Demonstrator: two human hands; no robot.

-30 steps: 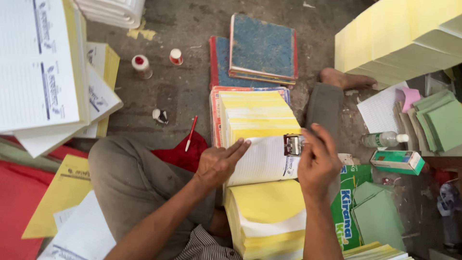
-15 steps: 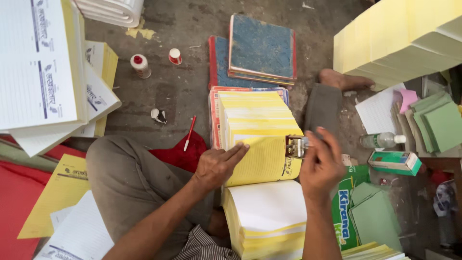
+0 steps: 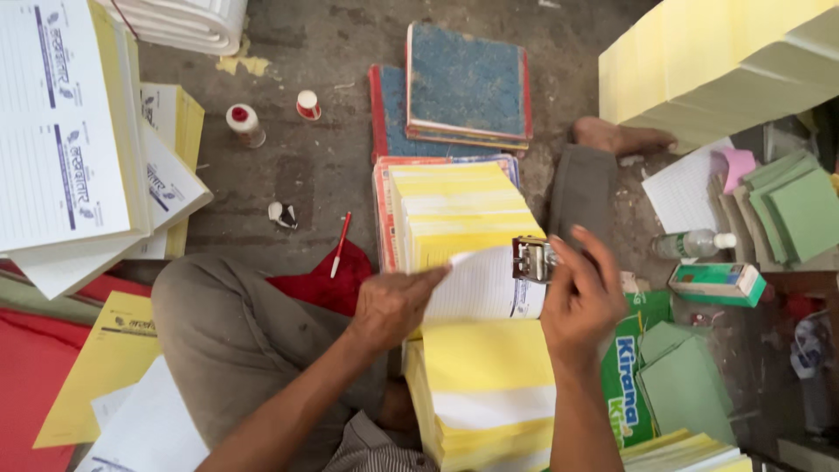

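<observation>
My left hand [image 3: 393, 306] rests on the pad of yellow and white sheets [image 3: 485, 376] on my lap and lifts a white sheet [image 3: 481, 284] by its edge. My right hand [image 3: 581, 301] grips a small metal stamping device [image 3: 533, 260] pressed at the right edge of that sheet. Just beyond, a second stack of yellow and white sheets [image 3: 459, 210] lies on a red-edged board on the floor.
Blue boards with red edges [image 3: 468, 83] lie farther off. A red pen [image 3: 339, 245], two small bottles [image 3: 245, 122], printed form stacks [image 3: 70, 149] at left, tall yellow paper stacks [image 3: 699, 61] at right, green sheets [image 3: 800, 214], a plastic bottle [image 3: 690, 243] and a small box [image 3: 717, 281] surround me.
Sheets flipped one after another: a white one, then a yellow one, now a white one lifted by my left hand. My right hand stays on the stamping device.
</observation>
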